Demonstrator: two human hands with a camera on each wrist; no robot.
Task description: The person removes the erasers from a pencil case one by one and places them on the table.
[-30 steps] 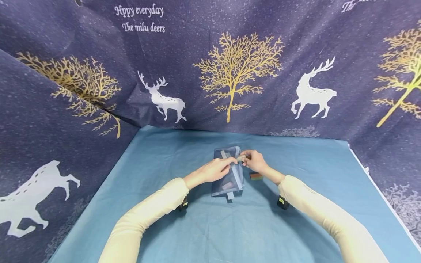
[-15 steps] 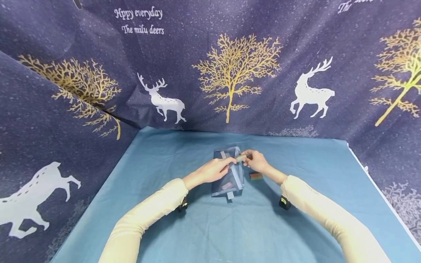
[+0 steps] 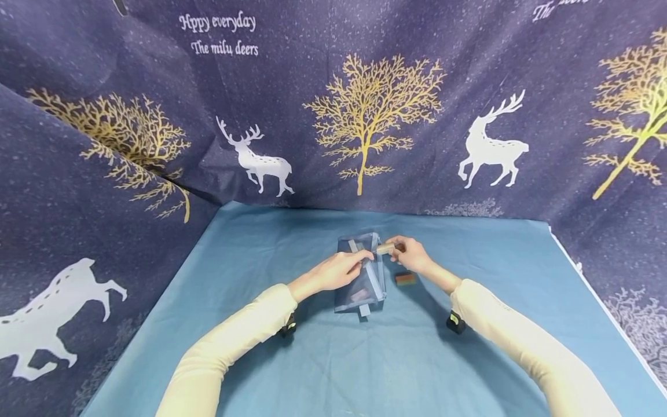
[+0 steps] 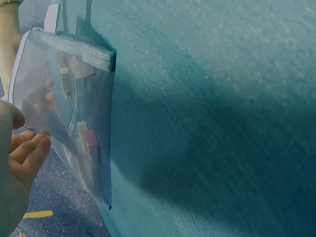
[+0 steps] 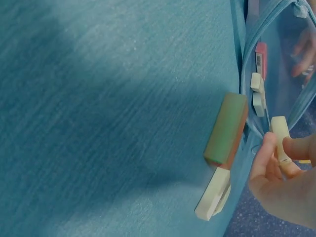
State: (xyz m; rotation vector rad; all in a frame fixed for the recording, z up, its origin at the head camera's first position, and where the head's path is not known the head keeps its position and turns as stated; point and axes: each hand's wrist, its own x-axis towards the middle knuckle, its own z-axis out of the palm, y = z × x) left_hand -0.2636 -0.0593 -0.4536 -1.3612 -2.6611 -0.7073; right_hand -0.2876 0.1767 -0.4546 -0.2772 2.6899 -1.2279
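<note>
Your right grip (image 3: 411, 255) pinches a cream block (image 5: 279, 127) at the open mouth of the mesh pouch (image 4: 101, 108), whose edge your left grip (image 3: 336, 271) holds. Small pieces (image 5: 261, 59) lie inside; beside it, on the desk (image 3: 333, 359), a green-and-orange block (image 5: 227, 131).

Left grip (image 4: 20, 165) on mesh pouch (image 4: 69, 111)

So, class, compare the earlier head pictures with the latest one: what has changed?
The right hand has moved slightly to the right, away from the left hand, taking the cream block in its fingers with it. The left hand stays at the mesh zipper pouch; the pouch and the orange-and-green block lie as before.
</note>
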